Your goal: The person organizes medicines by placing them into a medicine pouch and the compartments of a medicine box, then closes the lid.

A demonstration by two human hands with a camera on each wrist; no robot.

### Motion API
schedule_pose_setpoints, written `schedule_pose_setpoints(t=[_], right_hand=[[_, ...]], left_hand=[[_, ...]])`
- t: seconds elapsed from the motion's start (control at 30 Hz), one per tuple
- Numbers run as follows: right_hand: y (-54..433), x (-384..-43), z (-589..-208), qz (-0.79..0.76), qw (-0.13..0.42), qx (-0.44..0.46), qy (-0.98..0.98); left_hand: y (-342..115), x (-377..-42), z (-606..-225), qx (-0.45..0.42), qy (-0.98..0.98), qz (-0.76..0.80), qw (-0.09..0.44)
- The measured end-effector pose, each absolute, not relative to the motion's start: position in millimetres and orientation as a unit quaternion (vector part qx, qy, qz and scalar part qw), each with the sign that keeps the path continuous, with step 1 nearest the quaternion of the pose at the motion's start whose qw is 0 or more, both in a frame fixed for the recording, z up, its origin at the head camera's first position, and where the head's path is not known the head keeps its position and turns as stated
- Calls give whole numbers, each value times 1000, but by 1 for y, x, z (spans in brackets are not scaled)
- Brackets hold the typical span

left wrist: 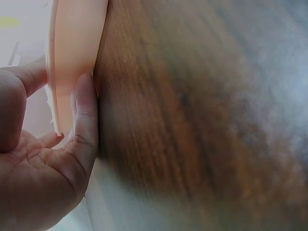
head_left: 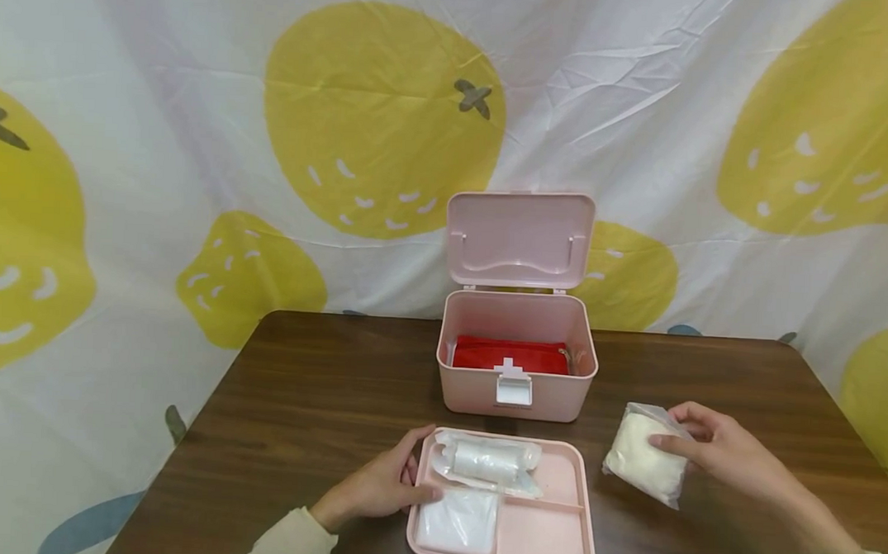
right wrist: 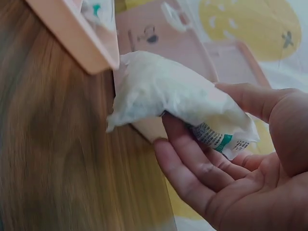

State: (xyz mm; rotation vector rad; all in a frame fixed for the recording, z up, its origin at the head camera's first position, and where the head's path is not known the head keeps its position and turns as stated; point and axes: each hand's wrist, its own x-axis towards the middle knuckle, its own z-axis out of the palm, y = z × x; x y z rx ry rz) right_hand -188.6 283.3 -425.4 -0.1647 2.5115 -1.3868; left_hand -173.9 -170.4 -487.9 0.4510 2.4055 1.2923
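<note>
My left hand (head_left: 381, 482) grips the left rim of a shallow pink divided tray (head_left: 544, 539), thumb over the edge and fingers along the outer wall. In the tray's back compartment lies a clear-wrapped white roll (head_left: 486, 461). A flat white packet (head_left: 458, 522) fills the front left compartment, beneath the thumb tip. Right of the tray, my right hand (head_left: 737, 455) pinches a plastic packet of off-white, cotton-like padding (head_left: 640, 457) above the table. The right wrist view shows green and dark print on the packet's underside (right wrist: 216, 138), with the thumb on top and fingers below.
Behind the tray stands a pink first-aid box (head_left: 476, 394), its lid (head_left: 520, 239) raised, with a red pouch (head_left: 511, 354) inside. All stand on a dark wooden table (head_left: 319, 404). A lemon-patterned cloth (head_left: 391, 126) hangs behind the table's far edge.
</note>
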Motion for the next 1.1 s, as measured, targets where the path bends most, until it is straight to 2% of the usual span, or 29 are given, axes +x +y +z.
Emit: schedule_pose_setpoints(t=[0.5,0.77,1.1], right_hand=[[242,-182,-427,-596,198,-170,759],[222,-176,-431,-619,207,-156,742],[209,-167,-440,-650,245,-158,702]], left_hand=[[-169,-173,-492,168,866,443,160],[-168,-173,-490,164,872,435,153],[-167,-172,-491,158,875,431,150]])
